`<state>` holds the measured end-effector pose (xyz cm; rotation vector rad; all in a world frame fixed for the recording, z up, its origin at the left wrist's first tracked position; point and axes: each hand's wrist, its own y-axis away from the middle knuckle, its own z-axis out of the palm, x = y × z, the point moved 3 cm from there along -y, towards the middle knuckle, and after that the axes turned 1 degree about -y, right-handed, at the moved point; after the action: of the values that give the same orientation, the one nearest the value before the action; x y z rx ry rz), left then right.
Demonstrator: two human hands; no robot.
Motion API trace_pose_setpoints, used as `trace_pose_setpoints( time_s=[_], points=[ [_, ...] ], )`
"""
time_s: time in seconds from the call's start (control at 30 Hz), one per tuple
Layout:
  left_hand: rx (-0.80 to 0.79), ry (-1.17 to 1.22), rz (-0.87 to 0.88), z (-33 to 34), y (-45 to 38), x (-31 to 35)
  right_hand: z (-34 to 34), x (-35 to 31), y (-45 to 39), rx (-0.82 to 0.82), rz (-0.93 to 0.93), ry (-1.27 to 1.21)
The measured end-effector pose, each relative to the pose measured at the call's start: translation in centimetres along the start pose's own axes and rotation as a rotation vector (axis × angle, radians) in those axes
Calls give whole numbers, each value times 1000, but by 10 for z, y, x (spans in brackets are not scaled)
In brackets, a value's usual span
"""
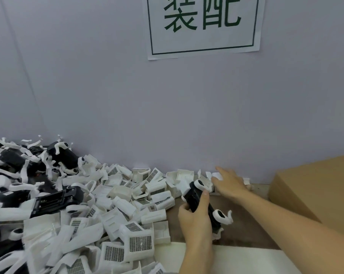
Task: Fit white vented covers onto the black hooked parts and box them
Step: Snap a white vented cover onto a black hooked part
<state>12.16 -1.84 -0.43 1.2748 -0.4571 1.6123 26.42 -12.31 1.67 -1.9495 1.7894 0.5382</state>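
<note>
At far left a heap of black hooked plastic parts with white curved hooks (19, 175) lies against the pale grey wall (108, 95); just right of it, and running into it, spreads a pile of white vented plastic covers with grey mesh grilles (127, 204), covering the left half of the brown surface (246, 240); at the bottom edge a flat white sheet (246, 260) lies on that surface; the left hand (197, 220) has its fingers and thumb curled round one black hooked part (198, 198), held tilted just above the surface beside the pile; the right hand (229, 183) reaches over the far end of the pile near the wall, fingers straight and spread, gripping nothing; above, a white paper sign with green characters (203, 24) is stuck on the wall; at far right stands a brown cardboard box (315, 184).
</note>
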Motion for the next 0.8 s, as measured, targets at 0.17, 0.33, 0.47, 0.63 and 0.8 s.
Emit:
trace_pose_setpoints(
  time_s=[0.17, 0.33, 0.47, 0.63, 0.8],
  points=[
    [25, 16, 9, -1, -8, 0, 20, 2, -7, 36, -96, 99],
    [21, 7, 5, -3, -10, -1, 3, 5, 12, 213, -165, 112],
    [26, 27, -5, -5, -10, -2, -8, 11, 37, 300, -180, 20],
    [33, 42, -20, -6, -6, 0, -12, 14, 67, 95, -212, -351],
    [28, 23, -8, -7, 0, 4, -39, 16, 80, 188, -56, -370]
  ],
)
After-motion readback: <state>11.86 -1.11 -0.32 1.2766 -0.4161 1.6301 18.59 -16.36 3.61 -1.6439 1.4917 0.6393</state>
